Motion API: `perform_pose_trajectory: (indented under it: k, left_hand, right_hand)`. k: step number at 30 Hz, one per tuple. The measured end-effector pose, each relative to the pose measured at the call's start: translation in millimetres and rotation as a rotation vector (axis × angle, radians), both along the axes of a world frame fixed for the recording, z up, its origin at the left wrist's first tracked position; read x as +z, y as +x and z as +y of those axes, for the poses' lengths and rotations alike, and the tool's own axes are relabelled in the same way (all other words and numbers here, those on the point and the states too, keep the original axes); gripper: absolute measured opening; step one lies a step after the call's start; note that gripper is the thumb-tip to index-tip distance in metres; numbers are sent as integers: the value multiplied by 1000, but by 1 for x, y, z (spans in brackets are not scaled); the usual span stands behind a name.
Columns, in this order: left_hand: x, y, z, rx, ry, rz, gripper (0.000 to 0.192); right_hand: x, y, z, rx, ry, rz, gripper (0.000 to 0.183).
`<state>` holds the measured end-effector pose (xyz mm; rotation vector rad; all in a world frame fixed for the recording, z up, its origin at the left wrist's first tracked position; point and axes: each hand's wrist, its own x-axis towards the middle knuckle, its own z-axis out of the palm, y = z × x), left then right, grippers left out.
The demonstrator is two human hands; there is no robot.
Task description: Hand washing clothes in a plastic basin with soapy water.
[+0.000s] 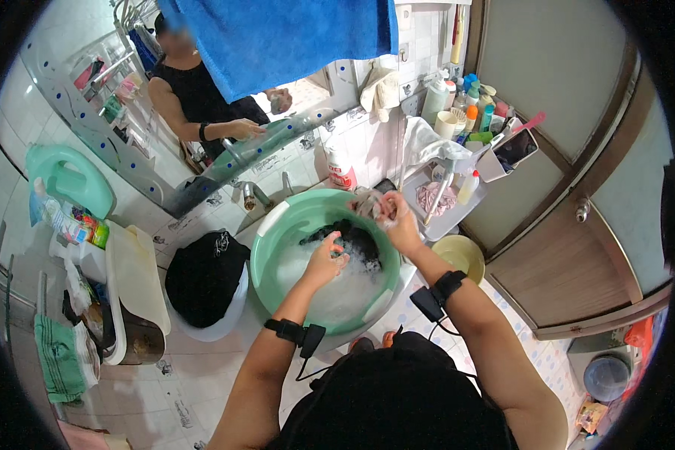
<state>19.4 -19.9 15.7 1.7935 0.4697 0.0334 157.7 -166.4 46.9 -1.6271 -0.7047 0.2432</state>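
A round green plastic basin (264,264) stands before me, partly filled with foamy water. Dark wet cloth (346,239) lies at its far side, partly under suds. Over the basin, my left hand (325,261) holds nothing, its fingers loosely curled and apart. My right hand (399,224) grips a wet, crumpled greyish cloth (367,203) above the basin's far right rim. Soapy foam clings to that hand. Part of the cloth is hidden by the fingers.
Left of the basin, black clothing (205,278) fills a pale tub (225,326). A metal tap (251,197) juts from the tiled wall beneath a mirror (124,157). A blue towel (298,45) hangs there. Bottles crowd a shelf (467,211) at right, above a yellow basin (460,259).
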Motion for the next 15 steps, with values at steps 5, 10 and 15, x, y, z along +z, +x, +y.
perform_pose_trajectory:
  k: [5, 10, 15]
  left_hand:
    - [-4, -7, -6, -19, -6, 15, 49]
    - [-9, -16, -10, 27, -29, 73, 39]
    - [-20, -26, 4, 29, -3, 175, 40]
  right_hand:
    - [-14, 46, 18, -273, 32, -183, 33]
    - [-89, 84, 40, -98, -457, -401, 33]
    - [-69, 74, 37, -4, -329, 16, 38]
